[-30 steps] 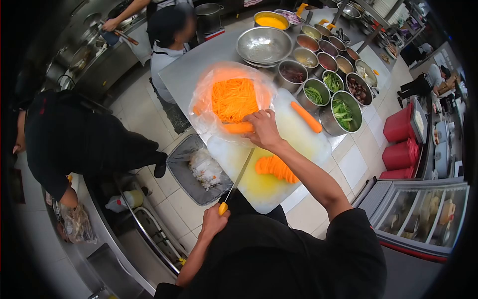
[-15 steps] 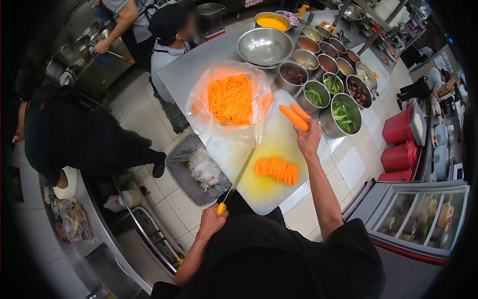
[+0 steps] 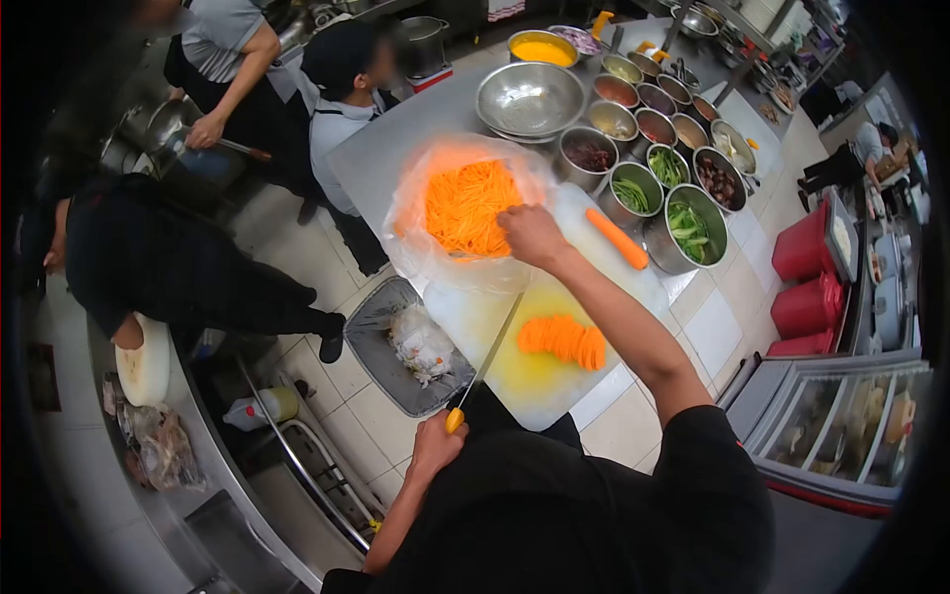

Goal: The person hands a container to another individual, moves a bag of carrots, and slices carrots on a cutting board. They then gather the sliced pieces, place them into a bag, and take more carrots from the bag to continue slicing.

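My left hand (image 3: 435,445) is closed around the yellow handle of a long knife (image 3: 492,348), whose blade points forward over the edge of the cutting board (image 3: 544,401). My right hand (image 3: 532,236) reaches to the near right rim of a clear plastic bag (image 3: 408,223), fingers curled against it; the fingertips are partly hidden. Shredded carrot (image 3: 470,203) fills the bag. One whole peeled carrot (image 3: 617,239) lies on the board, to the right of my forearm. Nearer me, a row of carrot slices (image 3: 564,343) rests on the yellow-stained part of the board.
Several metal containers (image 3: 683,233) of vegetables and sauces stand at right, behind the board. A metal bowl (image 3: 531,99) sits beyond the bag. Below the table's left edge is a grey bin (image 3: 381,371) with waste. Co-workers (image 3: 341,129) stand at left.
My right hand held two carrots over the board; it has moved left to the bag, and one carrot now lies on the board. The second is not visible. My left hand still holds the knife.
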{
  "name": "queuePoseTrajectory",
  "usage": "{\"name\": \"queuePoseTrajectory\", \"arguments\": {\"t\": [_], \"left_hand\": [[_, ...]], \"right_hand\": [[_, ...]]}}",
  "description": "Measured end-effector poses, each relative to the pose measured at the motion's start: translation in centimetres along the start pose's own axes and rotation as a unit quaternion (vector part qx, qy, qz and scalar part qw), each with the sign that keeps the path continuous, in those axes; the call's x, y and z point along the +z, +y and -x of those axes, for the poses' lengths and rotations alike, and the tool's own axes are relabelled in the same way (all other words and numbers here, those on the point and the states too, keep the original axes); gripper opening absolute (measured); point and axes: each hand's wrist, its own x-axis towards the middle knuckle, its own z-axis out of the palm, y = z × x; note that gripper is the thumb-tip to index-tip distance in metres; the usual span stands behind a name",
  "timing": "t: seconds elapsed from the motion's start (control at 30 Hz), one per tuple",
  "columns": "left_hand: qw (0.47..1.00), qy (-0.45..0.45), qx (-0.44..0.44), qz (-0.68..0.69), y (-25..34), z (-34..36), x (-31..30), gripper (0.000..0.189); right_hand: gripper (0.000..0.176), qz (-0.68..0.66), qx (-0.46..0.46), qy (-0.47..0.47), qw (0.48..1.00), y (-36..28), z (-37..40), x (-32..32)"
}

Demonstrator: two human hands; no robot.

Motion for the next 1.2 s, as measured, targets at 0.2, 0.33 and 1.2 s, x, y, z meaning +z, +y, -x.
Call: {"name": "queuePoseTrajectory", "arguments": {"t": [0.2,0.33,1.2], "left_hand": [[0.999,-0.02,-0.017,0.02,0.3,0.6,0.5,0.033],[1.0,-0.009,-0.005,0.015,0.9,0.9,-0.2,0.033],[0.996,0.049,-0.075,0.025,1.4,4.5,2.2,0.031]], "right_hand": [[0.025,0.053,-0.009,-0.002,0.999,2.8,2.2,0.0],[0.024,0.051,-0.024,0.04,0.998,2.8,2.6,-0.1],[0.033,-0.035,-0.19,0.17,0.966,5.1,2.8,-2.4]]}}
